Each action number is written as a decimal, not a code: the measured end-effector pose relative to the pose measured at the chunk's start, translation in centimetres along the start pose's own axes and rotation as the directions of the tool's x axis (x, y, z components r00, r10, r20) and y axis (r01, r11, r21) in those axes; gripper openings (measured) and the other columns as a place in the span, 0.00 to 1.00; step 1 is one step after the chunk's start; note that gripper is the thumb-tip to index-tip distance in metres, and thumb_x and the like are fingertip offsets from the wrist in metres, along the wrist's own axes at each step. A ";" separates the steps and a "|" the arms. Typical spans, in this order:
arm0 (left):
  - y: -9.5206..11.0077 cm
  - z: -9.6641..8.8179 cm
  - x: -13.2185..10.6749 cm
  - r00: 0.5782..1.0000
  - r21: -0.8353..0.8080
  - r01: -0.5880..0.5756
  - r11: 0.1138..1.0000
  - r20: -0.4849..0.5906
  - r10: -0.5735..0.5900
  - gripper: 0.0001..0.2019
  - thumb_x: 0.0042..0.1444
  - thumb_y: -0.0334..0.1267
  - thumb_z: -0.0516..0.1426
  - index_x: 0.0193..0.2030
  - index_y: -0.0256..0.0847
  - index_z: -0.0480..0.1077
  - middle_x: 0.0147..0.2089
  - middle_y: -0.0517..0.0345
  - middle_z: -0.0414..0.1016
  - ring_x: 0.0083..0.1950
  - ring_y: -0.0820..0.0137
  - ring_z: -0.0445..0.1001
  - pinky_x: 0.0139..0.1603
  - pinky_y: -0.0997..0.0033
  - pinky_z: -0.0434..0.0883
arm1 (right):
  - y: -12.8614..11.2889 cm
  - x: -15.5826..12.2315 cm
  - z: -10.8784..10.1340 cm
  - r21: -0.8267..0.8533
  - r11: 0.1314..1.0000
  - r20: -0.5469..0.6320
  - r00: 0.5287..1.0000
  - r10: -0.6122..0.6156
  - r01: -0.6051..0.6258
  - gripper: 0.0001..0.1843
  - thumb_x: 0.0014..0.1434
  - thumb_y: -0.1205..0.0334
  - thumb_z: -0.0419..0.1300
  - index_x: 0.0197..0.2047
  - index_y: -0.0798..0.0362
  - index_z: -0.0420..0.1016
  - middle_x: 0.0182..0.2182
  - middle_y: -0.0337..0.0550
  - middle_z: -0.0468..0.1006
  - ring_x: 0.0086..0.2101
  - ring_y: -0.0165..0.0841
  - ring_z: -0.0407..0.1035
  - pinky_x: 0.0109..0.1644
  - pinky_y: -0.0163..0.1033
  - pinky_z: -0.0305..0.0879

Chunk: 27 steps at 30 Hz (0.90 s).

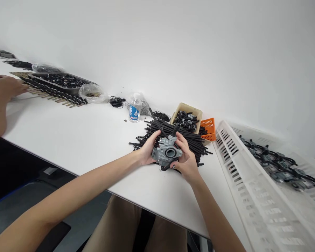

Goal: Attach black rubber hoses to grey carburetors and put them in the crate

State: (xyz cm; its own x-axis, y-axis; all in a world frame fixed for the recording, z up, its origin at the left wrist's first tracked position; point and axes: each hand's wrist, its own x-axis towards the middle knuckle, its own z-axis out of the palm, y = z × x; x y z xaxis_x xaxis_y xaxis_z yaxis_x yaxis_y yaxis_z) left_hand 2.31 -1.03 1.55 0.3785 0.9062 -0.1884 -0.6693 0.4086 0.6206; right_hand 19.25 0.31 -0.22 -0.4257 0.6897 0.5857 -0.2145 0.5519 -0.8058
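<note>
A grey metal carburetor (pixel 166 153) with a black rubber cap and black hoses is held up over the table between my two hands. My left hand (pixel 147 150) grips its left side, the fingers partly hidden behind the body. On the other side, my right hand (pixel 187 159) is closed around the right edge, thumb low near a black hose. Behind and under the carburetor lies a heap of black rubber hoses (pixel 193 141). A beige bin (pixel 172 120) of small black and metal parts stands just beyond the heap.
To the right, a white plastic crate (pixel 232 154) contains several carburetors (pixel 280 162). An orange basket (pixel 209 129) sits beside the beige bin. A clear bottle (pixel 134 108) stands near the wall. Farther left are a metal tray (pixel 76 91) of black parts and another person's hand (pixel 2 94).
</note>
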 end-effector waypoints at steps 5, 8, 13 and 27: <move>0.1 -0.5 0.1 1.000 0.034 -0.008 0.999 0.025 0.007 0.26 0.54 0.57 0.54 0.46 0.34 0.74 0.36 0.47 0.81 0.36 0.59 0.79 0.35 0.64 0.75 | 0.2 0.1 -0.1 0.002 1.000 -0.059 0.998 -0.003 0.003 0.35 0.47 0.45 0.73 0.58 0.39 0.74 0.66 0.46 0.60 0.67 0.45 0.53 0.69 0.52 0.57; 0.1 -0.6 0.2 0.994 0.070 -0.092 0.993 0.057 0.088 0.21 0.52 0.47 0.58 0.49 0.35 0.73 0.37 0.49 0.81 0.33 0.62 0.78 0.31 0.67 0.74 | 0.3 0.3 -0.3 -0.016 1.000 -0.105 0.994 0.022 -0.024 0.32 0.50 0.43 0.70 0.57 0.42 0.75 0.65 0.47 0.62 0.65 0.44 0.56 0.67 0.50 0.60; -0.1 -0.1 0.5 0.949 0.168 -0.314 0.934 0.067 0.307 0.23 0.51 0.41 0.59 0.56 0.42 0.69 0.39 0.55 0.78 0.32 0.67 0.75 0.28 0.70 0.73 | 0.5 0.6 -0.7 -0.056 0.984 -0.275 0.950 0.147 -0.168 0.28 0.52 0.47 0.69 0.54 0.48 0.75 0.58 0.51 0.70 0.55 0.42 0.67 0.57 0.48 0.68; 0.1 -0.6 0.6 0.480 0.718 -0.631 0.293 0.066 0.875 0.20 0.57 0.38 0.57 0.57 0.46 0.61 0.54 0.56 0.68 0.54 0.67 0.68 0.61 0.67 0.62 | -0.1 -0.4 1.2 -0.265 0.922 -0.150 0.956 0.251 -0.283 0.13 0.56 0.52 0.64 0.38 0.53 0.79 0.23 0.36 0.64 0.25 0.28 0.58 0.27 0.36 0.59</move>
State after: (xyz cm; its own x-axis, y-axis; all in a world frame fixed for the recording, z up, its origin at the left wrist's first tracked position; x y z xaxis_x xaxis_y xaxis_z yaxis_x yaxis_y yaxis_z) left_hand 2.05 -0.35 1.05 -0.3614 0.7855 0.5024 0.0243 -0.5307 0.8472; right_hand 18.34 -0.58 -0.51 -0.3290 0.8684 0.3709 0.1557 0.4373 -0.8857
